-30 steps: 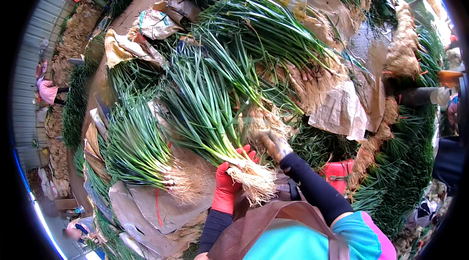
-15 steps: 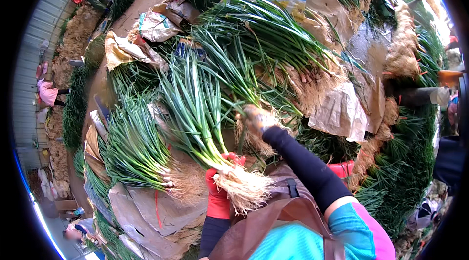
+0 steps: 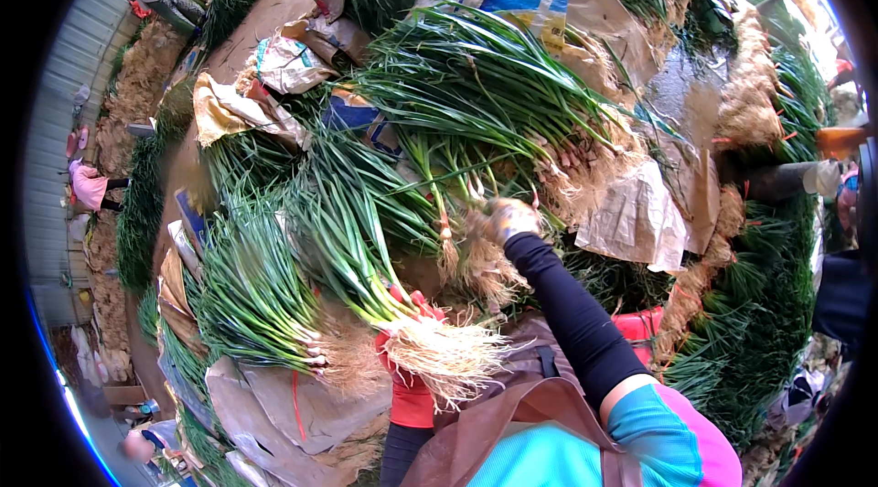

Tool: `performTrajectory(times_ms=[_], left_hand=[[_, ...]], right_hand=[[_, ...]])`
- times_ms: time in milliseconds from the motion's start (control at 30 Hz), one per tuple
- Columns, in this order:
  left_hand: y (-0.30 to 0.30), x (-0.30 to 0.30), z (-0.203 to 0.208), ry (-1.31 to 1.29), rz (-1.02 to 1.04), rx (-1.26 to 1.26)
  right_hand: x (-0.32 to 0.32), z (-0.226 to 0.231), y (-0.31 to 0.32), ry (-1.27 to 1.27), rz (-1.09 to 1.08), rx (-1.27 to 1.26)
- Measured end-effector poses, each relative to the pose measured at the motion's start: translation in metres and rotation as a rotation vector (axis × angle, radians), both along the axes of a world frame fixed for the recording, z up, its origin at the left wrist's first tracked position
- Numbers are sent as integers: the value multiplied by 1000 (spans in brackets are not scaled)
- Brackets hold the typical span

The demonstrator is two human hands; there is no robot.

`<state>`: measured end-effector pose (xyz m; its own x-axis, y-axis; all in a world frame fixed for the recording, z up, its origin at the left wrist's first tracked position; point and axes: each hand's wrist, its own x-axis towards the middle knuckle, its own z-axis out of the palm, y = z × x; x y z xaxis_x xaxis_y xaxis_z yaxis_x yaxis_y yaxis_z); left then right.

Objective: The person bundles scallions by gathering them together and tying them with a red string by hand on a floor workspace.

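A thick bunch of green onions (image 3: 347,249) is gripped near its roots by my left hand (image 3: 407,309), in a red glove. The green tops lean up and to the left, and the pale roots spread out over my lap. Ahead of it, my right hand (image 3: 512,218), in a pale, soiled glove with a dark sleeve, is at the roots of some loose green onions (image 3: 446,235). Its fingers are blurred and partly hidden among the roots. Beyond lies a large heap of green onions (image 3: 494,75), its roots pointing right.
Another bunch of green onions (image 3: 251,281) lies on brown sheeting (image 3: 274,405) at the left, beside a red tie (image 3: 297,405). A crumpled paper sheet (image 3: 636,217) and a red object (image 3: 637,327) are right of my arm. Further stacks (image 3: 759,304) line the right; other people are at the far left.
My left hand and its bunch have shifted slightly left and down, the tops swinging left. My right hand has moved a little right, and the loose stalks near it have shifted.
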<state>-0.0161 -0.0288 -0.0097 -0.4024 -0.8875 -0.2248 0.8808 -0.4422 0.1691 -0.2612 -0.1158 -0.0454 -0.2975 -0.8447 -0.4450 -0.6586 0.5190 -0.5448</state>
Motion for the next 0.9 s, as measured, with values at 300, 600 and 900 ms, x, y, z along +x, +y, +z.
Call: performTrajectory(times_ms=[300,600,900], left_hand=[[3,-23,12,-88,-228,10],[9,-38,-12,-100,-353,186],[7,-52,10,-120,-340,79]], right_hand=[[21,48,62,38,320,-120],[6,32,133,-488,366,-489],[-40,9,121,-14,-229,-209]])
